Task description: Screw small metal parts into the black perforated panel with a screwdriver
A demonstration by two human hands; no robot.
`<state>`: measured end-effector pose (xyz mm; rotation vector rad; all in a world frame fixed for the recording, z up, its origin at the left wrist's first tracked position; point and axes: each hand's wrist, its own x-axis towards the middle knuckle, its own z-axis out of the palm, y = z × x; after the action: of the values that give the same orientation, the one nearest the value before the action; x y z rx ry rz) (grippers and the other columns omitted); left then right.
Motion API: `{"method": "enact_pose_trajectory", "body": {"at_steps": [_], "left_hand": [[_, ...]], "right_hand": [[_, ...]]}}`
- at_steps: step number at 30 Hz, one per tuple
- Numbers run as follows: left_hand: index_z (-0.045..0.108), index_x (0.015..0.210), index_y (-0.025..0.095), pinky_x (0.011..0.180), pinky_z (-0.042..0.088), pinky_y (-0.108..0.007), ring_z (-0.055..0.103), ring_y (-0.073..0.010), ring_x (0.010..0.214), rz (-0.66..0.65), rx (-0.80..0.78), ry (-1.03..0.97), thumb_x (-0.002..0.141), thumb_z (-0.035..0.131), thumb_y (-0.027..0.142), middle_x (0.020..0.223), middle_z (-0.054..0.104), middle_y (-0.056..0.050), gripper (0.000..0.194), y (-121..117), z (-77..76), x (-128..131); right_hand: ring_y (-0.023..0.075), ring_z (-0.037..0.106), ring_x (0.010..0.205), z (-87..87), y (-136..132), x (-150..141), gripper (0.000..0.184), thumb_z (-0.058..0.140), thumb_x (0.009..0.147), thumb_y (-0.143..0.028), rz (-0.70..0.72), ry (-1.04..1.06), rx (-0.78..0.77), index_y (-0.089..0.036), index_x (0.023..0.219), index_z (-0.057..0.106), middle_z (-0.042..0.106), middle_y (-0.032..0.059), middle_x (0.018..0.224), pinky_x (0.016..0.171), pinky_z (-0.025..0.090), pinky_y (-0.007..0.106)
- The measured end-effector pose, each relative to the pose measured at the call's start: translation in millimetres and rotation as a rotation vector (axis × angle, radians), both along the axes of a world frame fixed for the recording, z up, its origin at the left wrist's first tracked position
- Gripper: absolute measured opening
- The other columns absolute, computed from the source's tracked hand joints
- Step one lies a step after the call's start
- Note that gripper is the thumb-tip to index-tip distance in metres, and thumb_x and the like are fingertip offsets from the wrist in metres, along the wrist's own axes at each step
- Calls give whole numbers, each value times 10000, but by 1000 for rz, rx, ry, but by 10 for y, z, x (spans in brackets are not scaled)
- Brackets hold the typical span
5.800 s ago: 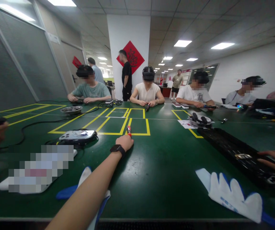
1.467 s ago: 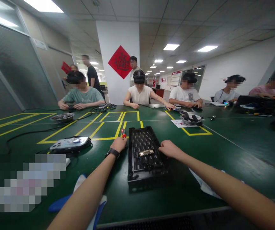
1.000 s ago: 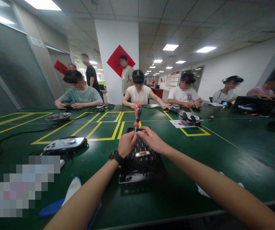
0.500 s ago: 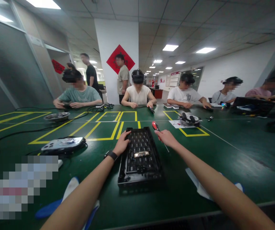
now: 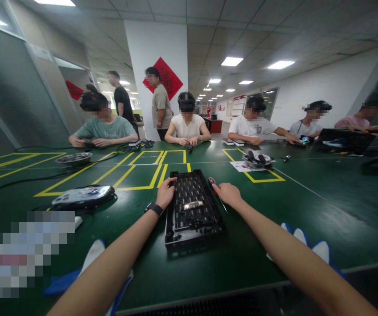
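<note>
Nearest, a blue-and-white glove (image 5: 93, 256) lies partly under the left forearm, its middle hidden; the right forearm crosses another glove (image 5: 320, 251), leaving mainly white fingertips and blue edging in view. At the left, a pixelated patch covers most of a pale object (image 5: 78, 222), so what it is cannot be told.

A black tray (image 5: 194, 236) lies lengthwise on the green table (image 5: 258, 272) between the hands, with a small metallic part (image 5: 193, 205) across its middle; the dark fittings around that part are hard to make out. The left hand (image 5: 165, 194) touches the tray's far left rim; whether it grips or merely rests cannot be told. The right hand (image 5: 228, 193) pinches a red-and-black screwdriver (image 5: 212, 184) just beside the right rim, the shaft slanting down toward the near side, the fingers covering part of the handle.

Farther left are a glossy device (image 5: 83, 196) ringed by dark cables and a metal bowl (image 5: 73, 159). Farther right, black items obscure much of a round dish (image 5: 258, 164) on printed paper (image 5: 240, 166). Headset-wearing people sit beyond.
</note>
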<state>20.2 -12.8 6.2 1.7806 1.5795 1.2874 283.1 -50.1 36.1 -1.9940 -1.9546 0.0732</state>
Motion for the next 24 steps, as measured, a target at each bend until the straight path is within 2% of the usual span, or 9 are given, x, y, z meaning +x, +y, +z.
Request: {"method": "enact_pose_trajectory", "body": {"at_steps": [3, 6, 8, 10, 13, 20, 24], "left_hand": [[552, 1101, 190, 949, 384, -316, 499, -181, 1070, 23, -24, 1, 685, 410, 112, 1130, 579, -24, 446, -24, 18, 9], [533, 1126, 175, 953, 377, -322, 477, -192, 1093, -20, -47, 36, 666, 425, 115, 1152, 558, -41, 476, -48, 27, -8], [530, 1130, 170, 967, 364, -316, 455, -193, 1120, -54, -47, 66, 633, 439, 93, 1175, 541, -45, 511, -61, 27, -24], [533, 1127, 174, 971, 362, -307, 450, -188, 1128, -62, -48, 79, 618, 432, 73, 1186, 535, -40, 528, -71, 24, -35], [531, 1131, 175, 949, 384, -305, 466, -185, 1109, -55, -57, 95, 625, 418, 68, 1180, 540, -39, 530, -84, 23, -40], [563, 1068, 164, 952, 380, -300, 476, -176, 1096, -15, -20, 95, 633, 419, 84, 1139, 559, -47, 465, -83, 10, 1], [579, 1029, 160, 964, 363, -311, 475, -184, 1103, 20, -22, 81, 625, 427, 89, 1143, 561, -53, 437, -41, -9, 23]], "right_hand": [[190, 575, 805, 80, -85, -41, 501, 271, 858, -520, 94, 69, 116, -141, 849, 599, 632, 117, 871, 707, 395, 293], [157, 562, 850, 149, -191, -143, 305, 432, 832, -408, 437, 233, 248, -158, 885, 598, 634, 68, 898, 760, 396, 273], [155, 570, 887, 156, -260, -229, 250, 513, 794, -342, 660, 271, 214, -171, 953, 601, 638, 57, 952, 800, 398, 278], [161, 583, 908, 136, -316, -302, 323, 563, 758, -304, 775, 241, 134, -187, 1059, 577, 642, 55, 991, 827, 397, 288], [171, 599, 898, 96, -362, -358, 421, 598, 727, -279, 793, 177, 68, -193, 1135, 547, 659, 52, 965, 829, 395, 297], [133, 593, 724, 72, -349, -341, 313, 584, 748, -318, 752, 196, 39, -181, 1028, 613, 670, 7, 765, 740, 389, 261], [129, 568, 668, 48, -300, -341, 242, 584, 741, -379, 741, 95, 77, -168, 817, 673, 660, 18, 710, 670, 364, 245]]}}
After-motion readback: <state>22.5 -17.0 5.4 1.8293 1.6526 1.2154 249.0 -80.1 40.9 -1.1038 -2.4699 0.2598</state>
